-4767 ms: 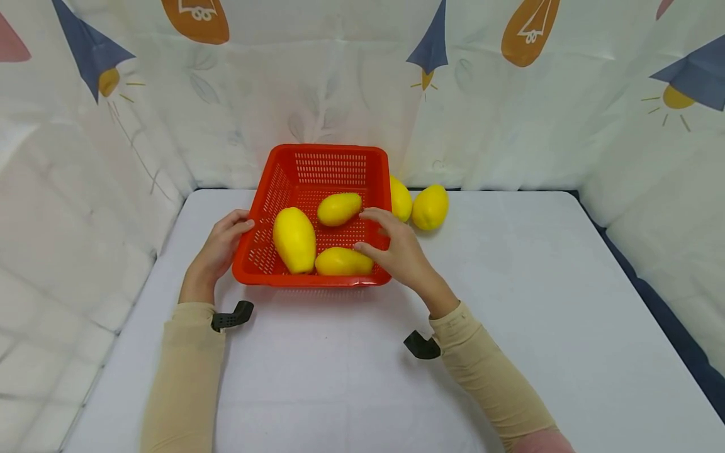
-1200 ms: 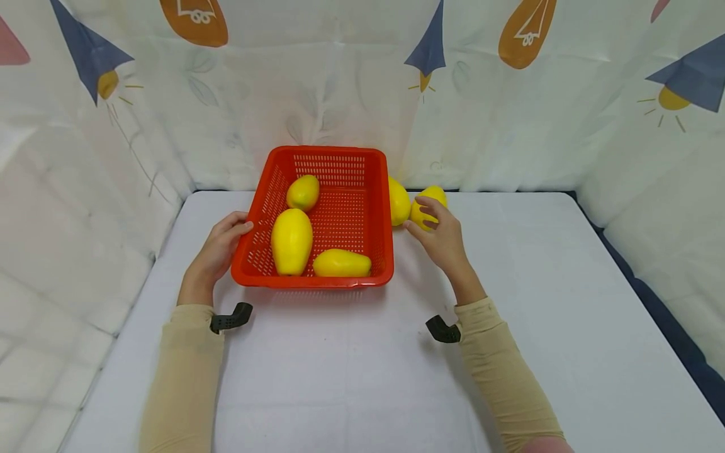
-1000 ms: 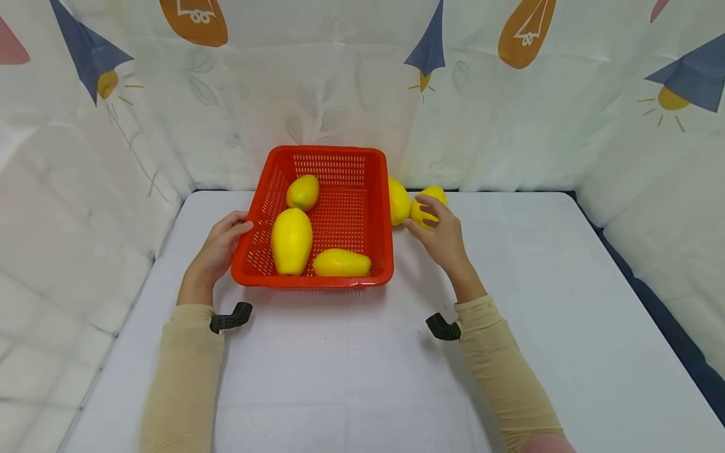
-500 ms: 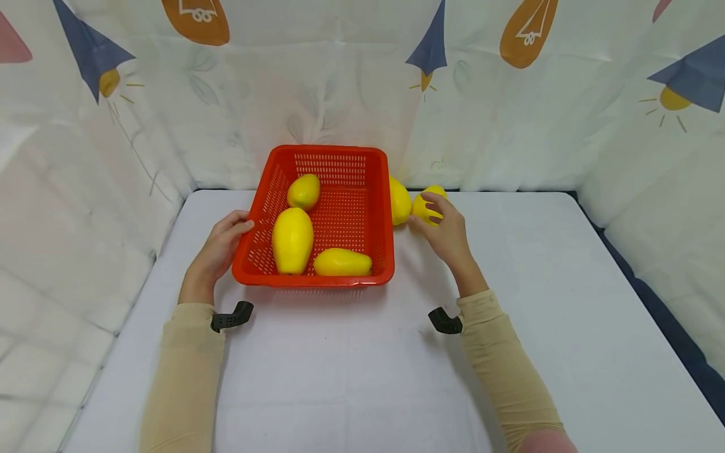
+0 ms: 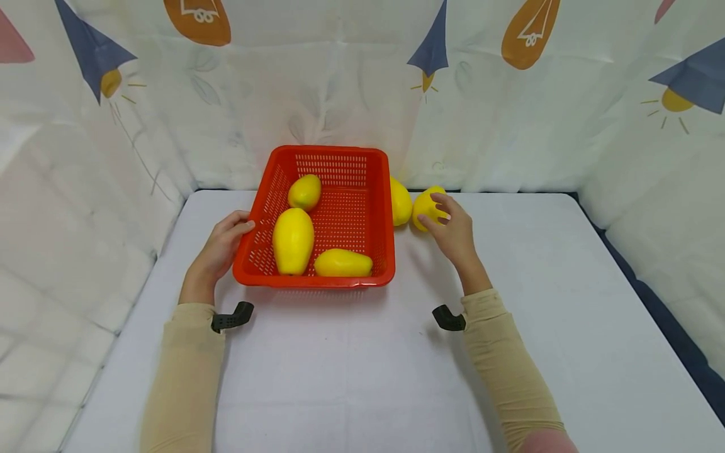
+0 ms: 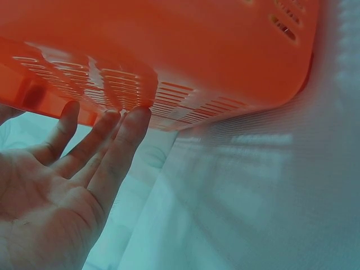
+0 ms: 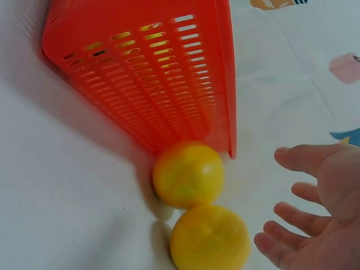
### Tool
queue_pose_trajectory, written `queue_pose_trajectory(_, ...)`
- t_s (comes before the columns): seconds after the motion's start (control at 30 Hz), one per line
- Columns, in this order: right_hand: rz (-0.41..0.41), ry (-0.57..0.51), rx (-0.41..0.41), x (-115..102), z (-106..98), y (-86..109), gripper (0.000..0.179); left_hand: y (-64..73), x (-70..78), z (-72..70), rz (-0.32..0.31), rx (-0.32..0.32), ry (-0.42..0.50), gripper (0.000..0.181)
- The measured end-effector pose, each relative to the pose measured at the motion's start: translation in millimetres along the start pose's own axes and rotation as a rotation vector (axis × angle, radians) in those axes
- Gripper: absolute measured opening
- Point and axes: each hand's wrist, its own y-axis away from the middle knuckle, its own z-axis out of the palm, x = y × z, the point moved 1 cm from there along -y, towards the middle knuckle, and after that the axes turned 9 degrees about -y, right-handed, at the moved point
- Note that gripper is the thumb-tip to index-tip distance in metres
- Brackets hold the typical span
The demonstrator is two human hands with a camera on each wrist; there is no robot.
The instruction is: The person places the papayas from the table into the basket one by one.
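A red slotted plastic basket (image 5: 317, 280) stands on the table with three smooth yellow fruits in it, shaped like papayas: one at back left (image 5: 304, 192), a larger one (image 5: 292, 242) in front of it, one lying at front right (image 5: 343, 263). My left hand (image 5: 219, 246) holds the basket's left side, thumb at the rim, fingertips (image 6: 138, 115) against the outer slotted wall. Outside the right wall sit two more yellow fruits, one against the basket (image 7: 188, 175) and one beside it (image 7: 209, 239). Over that outer fruit hovers my right hand (image 5: 453, 233), fingers spread, gripping nothing.
White cloth covers the table (image 5: 340, 377). A patterned curtain (image 5: 351, 94) hangs right behind the basket and down both sides. Dark camera mounts (image 5: 232, 316) stick out from the wrists.
My right hand has left the basket's inside and moved right to the outer fruit, drifting slightly right lately. One fruit in the basket now sits back left instead of back right. Left hand stays put.
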Motion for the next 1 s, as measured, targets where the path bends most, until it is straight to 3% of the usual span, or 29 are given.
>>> queue_pose_trajectory(0.3, 0.025, 0.041, 0.035, 5, -4, 0.5, 0.052, -0.1, -0.2, 0.0, 0.002, -0.015, 0.017, 0.02)
queue_pose_trajectory(0.6, 0.067, 0.043, 0.044, 13, -5, -1.7, 0.054, -0.3, 0.5, 0.3, -0.028, 0.019, -0.018, 0.019)
queue_pose_trajectory(1.0, 0.061, 0.024, 0.08, 20, -6, -2.7, 0.055, 0.0, 1.1, 0.9, -0.012, -0.011, 0.021, 0.021)
